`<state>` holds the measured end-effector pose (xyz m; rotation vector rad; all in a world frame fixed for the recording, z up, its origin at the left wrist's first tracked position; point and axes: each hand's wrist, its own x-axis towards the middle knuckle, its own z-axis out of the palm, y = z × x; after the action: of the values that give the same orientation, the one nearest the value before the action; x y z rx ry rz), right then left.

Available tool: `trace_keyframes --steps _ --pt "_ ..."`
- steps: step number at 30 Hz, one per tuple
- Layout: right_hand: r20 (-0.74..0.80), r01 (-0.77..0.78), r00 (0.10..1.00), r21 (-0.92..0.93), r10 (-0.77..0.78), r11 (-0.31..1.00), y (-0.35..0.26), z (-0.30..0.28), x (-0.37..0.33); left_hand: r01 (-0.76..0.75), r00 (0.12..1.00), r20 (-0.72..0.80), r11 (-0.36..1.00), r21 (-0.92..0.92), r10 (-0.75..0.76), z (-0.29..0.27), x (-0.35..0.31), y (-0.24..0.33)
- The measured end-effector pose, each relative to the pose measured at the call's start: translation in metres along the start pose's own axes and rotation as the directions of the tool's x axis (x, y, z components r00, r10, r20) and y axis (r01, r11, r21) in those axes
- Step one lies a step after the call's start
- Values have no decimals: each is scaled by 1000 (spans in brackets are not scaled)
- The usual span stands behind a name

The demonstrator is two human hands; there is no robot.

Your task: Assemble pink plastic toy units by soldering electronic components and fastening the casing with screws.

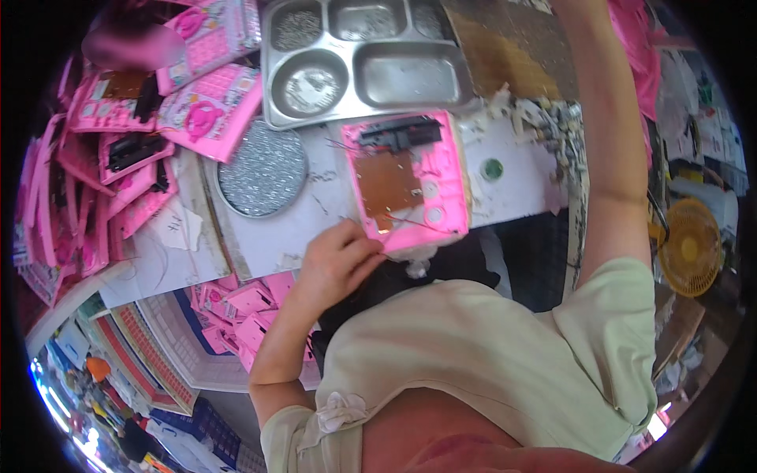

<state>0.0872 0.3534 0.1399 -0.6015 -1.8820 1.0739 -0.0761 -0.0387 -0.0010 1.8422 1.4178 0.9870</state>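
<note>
A pink plastic toy casing point(455, 169) lies on the white-covered bench with its inner side up. Inside it are a brown circuit board point(389, 188), a black part point(398, 134) along the far edge and thin wires. My left hand point(337, 258) is closed at the casing's near left corner, thumb and fingers pinching its edge. My right arm stretches up past the right side of the bench, and its hand lies beyond the top edge of the picture.
A round dish of small screws point(262, 169) and a steel compartment tray point(371, 109) stand beyond. Pink casings point(206, 110) pile up at left; a crate point(185, 347) of pink parts sits below. Small loose parts point(544, 122) and a yellow fan point(690, 246) are at right.
</note>
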Motion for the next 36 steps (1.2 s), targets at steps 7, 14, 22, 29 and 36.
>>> trace_keyframes --steps 7,14,22,29,36 --pt "616 150 785 -285 62 947 -32 46 -241 30 999 36 999 21 -31 -3 6 7" --pt "585 344 804 -308 -108 887 -23 55 -261 49 999 5 999 21 -49 1 -3 7" --pt "439 353 874 -278 -209 893 -13 55 -282 29 1000 6 999 42 -30 1 -1 8" --pt "331 212 943 -662 27 719 4 6 -244 53 997 44 997 54 -56 -3 3 13" --pt "247 158 966 -796 75 584 1 -14 -243 227 906 389 967 -116 -167 -50 50 32"
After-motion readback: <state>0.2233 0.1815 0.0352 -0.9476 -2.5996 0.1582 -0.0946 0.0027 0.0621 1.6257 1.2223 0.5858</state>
